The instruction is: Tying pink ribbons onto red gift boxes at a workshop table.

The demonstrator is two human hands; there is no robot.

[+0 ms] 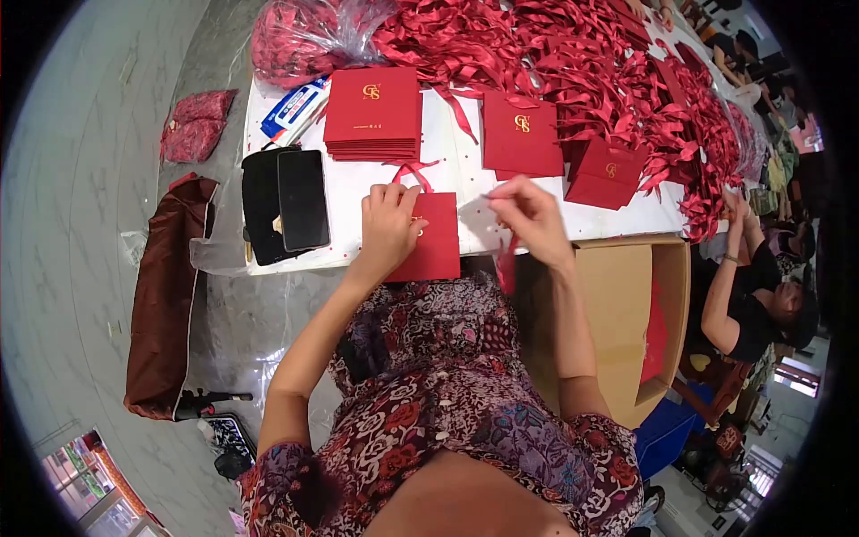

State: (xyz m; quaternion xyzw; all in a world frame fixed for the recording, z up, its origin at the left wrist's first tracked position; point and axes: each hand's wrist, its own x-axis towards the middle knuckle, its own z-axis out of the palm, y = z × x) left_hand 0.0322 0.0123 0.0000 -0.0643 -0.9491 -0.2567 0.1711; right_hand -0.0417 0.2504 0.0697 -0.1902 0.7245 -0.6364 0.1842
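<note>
A flat red gift bag (437,237) with gold print lies at the table's near edge, a red ribbon (415,172) looped at its top. My left hand (391,228) presses on the bag's left side, fingers bent at its upper edge and partly covering the print. To the right of the bag, my right hand (533,222) is raised with thumb and fingers pinched together. A loose red ribbon (506,265) hangs below that hand, slightly blurred. A thin dark tip (487,197) shows at its fingertips; its kind is unclear.
Beyond my hands are stacked red bags (372,112), more bags (522,134) and a heap of red ribbons (573,72). A phone (303,199) on a black pouch and a blue-white packet (293,112) lie left. A cardboard box (616,318) stands right; another person (743,304) sits beyond.
</note>
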